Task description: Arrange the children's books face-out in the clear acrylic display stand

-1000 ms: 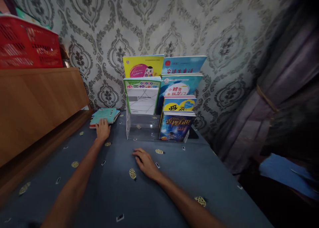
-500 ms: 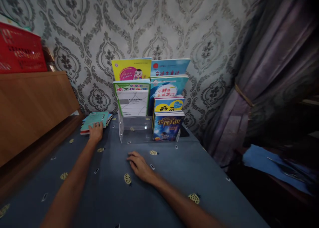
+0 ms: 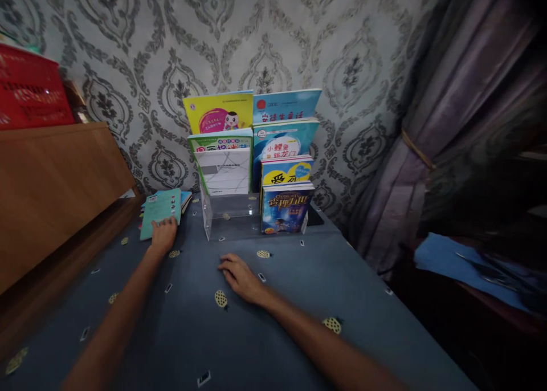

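My left hand [image 3: 164, 235] is at the near right edge of a teal book [image 3: 161, 207], gripping it with the fingers over its cover; the thumb is hidden. That book lies on top of a small stack of books [image 3: 186, 200]. Resting on the cloth is my right hand [image 3: 240, 278], fingers loosely bent and apart, holding nothing. In front of it stands a clear stepped book rack [image 3: 233, 223]. Its left side bears a white book [image 3: 226, 171], a green one and a yellow book [image 3: 220, 111]. On its right are a dark blue book [image 3: 285, 210] and several others.
A dark blue cloth with pineapple prints [image 3: 273, 334] covers the table. To the left stands a wooden cabinet [image 3: 55, 191] with a red basket [image 3: 32, 89] on it. Behind is a patterned wall; at right hangs a curtain [image 3: 410, 168], near a blue cloth [image 3: 448, 265].
The teal book has slid toward me and turned slightly on the stack, with my left hand on it. My right hand stays in place. The view has shifted a little.
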`<state>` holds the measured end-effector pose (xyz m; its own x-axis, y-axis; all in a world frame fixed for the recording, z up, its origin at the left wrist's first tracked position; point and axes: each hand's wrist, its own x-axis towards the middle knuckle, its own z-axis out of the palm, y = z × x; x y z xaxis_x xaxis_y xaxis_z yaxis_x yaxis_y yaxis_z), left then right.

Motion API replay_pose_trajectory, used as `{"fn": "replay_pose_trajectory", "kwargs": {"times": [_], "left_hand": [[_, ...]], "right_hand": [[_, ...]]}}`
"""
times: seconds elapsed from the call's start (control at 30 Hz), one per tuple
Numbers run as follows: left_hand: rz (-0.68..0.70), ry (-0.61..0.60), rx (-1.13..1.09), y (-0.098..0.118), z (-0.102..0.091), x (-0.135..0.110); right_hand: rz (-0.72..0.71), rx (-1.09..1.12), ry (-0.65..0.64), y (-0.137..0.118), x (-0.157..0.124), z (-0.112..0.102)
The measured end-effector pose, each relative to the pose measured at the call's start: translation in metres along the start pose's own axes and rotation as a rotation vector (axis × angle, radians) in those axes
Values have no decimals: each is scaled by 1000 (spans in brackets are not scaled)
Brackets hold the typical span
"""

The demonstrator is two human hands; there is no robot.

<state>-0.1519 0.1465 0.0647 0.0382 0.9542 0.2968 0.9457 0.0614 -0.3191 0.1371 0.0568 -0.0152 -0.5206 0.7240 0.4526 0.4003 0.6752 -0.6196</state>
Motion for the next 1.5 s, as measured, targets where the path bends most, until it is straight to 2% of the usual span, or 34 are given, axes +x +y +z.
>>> {"fn": "replay_pose_trajectory", "kwargs": {"times": [0.17,0.37,0.67,0.97,1.1,1.3,1.43,1.5], "left_hand": [[12,-17,69,4,1,-21],[42,-49,142,7,-8,-38],[27,-57,133,17,-27,-56],[80,-34,126,19,-37,-85],[114,-81,133,29,-53,-101],[162,-222,119,49,-80,-127],[219,-290,30,67,-101,-144],[292,-336,-65,74,-110,-150]], "right_hand": [[7,-13,0,-3,0,-1],[2,-27,-5,-5,3,-3],[-8,-27,-6,-7,4,-4],[-16,-22,-20,-4,3,-5],[-22,-15,-20,-5,4,-6],[-22,-4,-29,-5,4,-6],[-14,3,-28,-4,4,-5],[-6,13,-24,-4,4,-5]]}}
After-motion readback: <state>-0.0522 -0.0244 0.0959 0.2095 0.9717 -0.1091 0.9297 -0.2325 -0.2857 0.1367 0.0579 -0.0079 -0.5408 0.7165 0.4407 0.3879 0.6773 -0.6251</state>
